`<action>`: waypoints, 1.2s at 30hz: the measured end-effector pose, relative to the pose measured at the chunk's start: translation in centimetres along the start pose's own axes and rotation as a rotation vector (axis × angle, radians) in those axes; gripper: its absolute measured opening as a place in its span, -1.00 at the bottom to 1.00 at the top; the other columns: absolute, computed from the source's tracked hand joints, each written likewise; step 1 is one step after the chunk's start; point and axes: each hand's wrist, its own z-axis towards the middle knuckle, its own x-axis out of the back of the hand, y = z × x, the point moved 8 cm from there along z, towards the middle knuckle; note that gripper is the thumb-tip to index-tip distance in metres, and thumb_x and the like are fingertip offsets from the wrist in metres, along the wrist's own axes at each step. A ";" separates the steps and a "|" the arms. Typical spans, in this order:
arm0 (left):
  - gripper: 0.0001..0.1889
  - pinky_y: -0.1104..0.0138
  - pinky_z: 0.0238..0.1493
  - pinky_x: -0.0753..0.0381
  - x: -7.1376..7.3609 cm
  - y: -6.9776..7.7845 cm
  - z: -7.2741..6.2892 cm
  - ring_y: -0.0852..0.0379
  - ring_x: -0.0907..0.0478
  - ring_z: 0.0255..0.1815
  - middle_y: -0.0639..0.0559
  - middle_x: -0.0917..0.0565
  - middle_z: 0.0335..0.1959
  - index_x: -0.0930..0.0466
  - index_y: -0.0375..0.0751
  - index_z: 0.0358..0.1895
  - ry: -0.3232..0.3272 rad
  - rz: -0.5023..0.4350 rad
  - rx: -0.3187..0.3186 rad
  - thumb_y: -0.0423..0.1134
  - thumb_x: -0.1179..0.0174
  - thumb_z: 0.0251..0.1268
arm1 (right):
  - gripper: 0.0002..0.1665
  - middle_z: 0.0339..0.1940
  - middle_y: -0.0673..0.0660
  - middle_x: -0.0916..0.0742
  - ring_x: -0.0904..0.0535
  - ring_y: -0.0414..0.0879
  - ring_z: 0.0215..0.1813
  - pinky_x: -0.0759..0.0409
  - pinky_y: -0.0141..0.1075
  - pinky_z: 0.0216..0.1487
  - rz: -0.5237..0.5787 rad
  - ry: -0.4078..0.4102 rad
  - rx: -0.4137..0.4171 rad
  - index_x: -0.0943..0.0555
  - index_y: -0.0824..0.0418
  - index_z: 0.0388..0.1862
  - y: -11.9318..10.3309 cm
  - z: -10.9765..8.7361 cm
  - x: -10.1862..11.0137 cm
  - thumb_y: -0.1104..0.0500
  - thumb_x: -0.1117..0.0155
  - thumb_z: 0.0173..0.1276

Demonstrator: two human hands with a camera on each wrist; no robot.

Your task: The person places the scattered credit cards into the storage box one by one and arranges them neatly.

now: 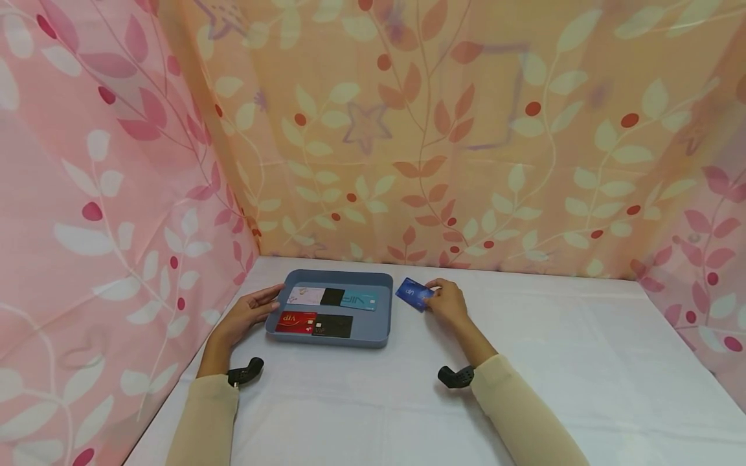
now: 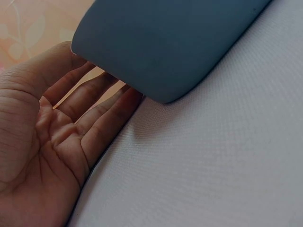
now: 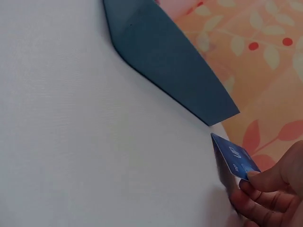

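A blue-grey tray (image 1: 332,341) sits on the table with several cards in it. Along its back lie a pale floral card (image 1: 305,296), a dark card (image 1: 332,297) and a teal VIP card (image 1: 358,299). In front are a red VIP card (image 1: 295,321) and a black VIP card (image 1: 333,326), their edges overlapping. My left hand (image 1: 247,315) rests at the tray's left side, fingers extended along its wall (image 2: 156,52). To the right of the tray, my right hand (image 1: 447,301) pinches a blue VIP card (image 1: 414,293) between thumb and fingers, tilted above the tablecloth.
A white cloth (image 1: 361,408) covers the table. Patterned fabric walls stand at the back (image 1: 361,194), on the left (image 1: 128,259) and on the right. Each wrist carries a small black camera, one (image 1: 247,371) left and one (image 1: 455,377) right.
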 end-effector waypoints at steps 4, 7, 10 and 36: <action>-0.40 -0.12 0.42 -0.27 0.0 -0.1 0.0 -0.20 -0.19 0.57 -0.11 -0.23 0.59 -0.29 -0.07 0.56 0.003 0.002 0.004 -0.16 -0.18 0.52 | -0.60 -0.61 0.20 -0.68 -0.70 -0.06 -0.59 -0.49 -0.45 -0.52 0.121 -0.027 -0.042 -0.63 0.42 0.07 0.5 0.2 0.4 0.44 -0.39 0.23; -0.41 -0.12 0.42 -0.28 0.0 -0.1 0.0 -0.19 -0.19 0.56 -0.10 -0.23 0.59 -0.30 -0.06 0.55 0.001 -0.005 0.006 -0.18 -0.17 0.53 | -0.59 -0.57 0.25 -0.69 -0.74 -0.01 -0.56 -0.62 -0.41 -0.50 0.239 -0.050 -0.099 -0.59 0.45 0.12 1.0 0.1 0.5 0.49 -0.33 0.27; -0.42 -0.10 0.41 -0.30 -0.1 -0.1 -0.1 -0.18 -0.21 0.56 -0.09 -0.24 0.59 -0.30 -0.06 0.55 0.002 -0.009 0.010 -0.19 -0.17 0.53 | -0.58 -0.49 0.30 -0.70 -0.75 0.01 -0.54 -0.70 -0.30 -0.48 0.355 -0.079 -0.163 -0.54 0.49 0.16 1.5 0.0 0.4 0.51 -0.26 0.32; -0.42 -0.10 0.42 -0.30 0.0 0.0 0.1 -0.18 -0.19 0.57 -0.08 -0.26 0.58 -0.29 -0.08 0.55 0.004 0.001 -0.008 -0.20 -0.16 0.53 | -0.66 -0.47 0.17 -0.66 -0.63 -0.11 -0.52 -0.66 -0.35 -0.46 0.393 -0.117 -0.133 -0.60 0.44 0.12 -2.1 -1.2 1.9 0.42 -0.21 0.37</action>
